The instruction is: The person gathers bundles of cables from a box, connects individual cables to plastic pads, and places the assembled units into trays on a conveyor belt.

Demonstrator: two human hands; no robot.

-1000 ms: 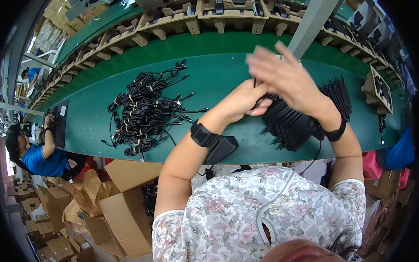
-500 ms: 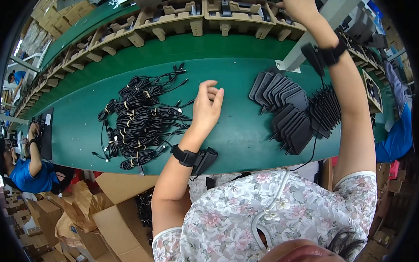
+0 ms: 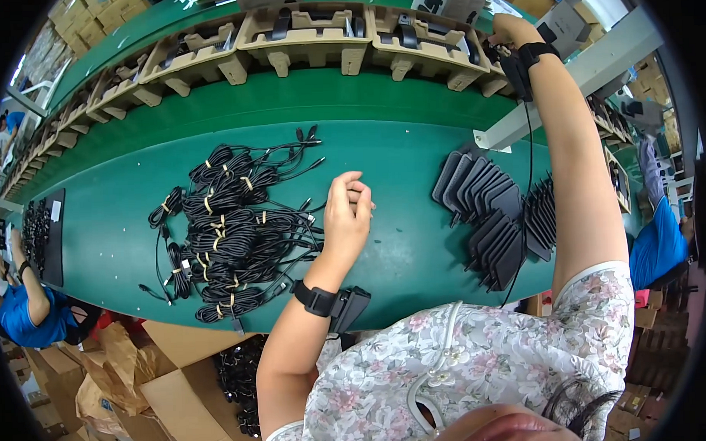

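My left hand [image 3: 347,221] hovers over the green table [image 3: 417,273], its fingers loosely curled, thumb a little apart, and nothing visible in it. Left of it lies a heap of black cables [image 3: 225,236], coiled and tied with tan bands. Reaching to the far right, my right hand [image 3: 514,33] is at the end of a tan moulded tray [image 3: 433,54]. Its fingers are bent down and pressed together; what they hold is too small and dark to make out. Between my arms, toward the right, sit black flat plug-in adapters [image 3: 484,196] stacked in leaning rows.
A raised green ledge carries a row of tan trays [image 3: 304,35] with black parts inside. A grey metal post [image 3: 574,80] rises beside my right forearm. A thin black wire hangs from my right wristband. Co-workers in blue sit at left and right; an opened cardboard box [image 3: 189,413] stands below.
My right hand has come down from above the trays to the end of one. The view has shifted, and the trays appear farther right. My left hand stays loosely curled over the table.
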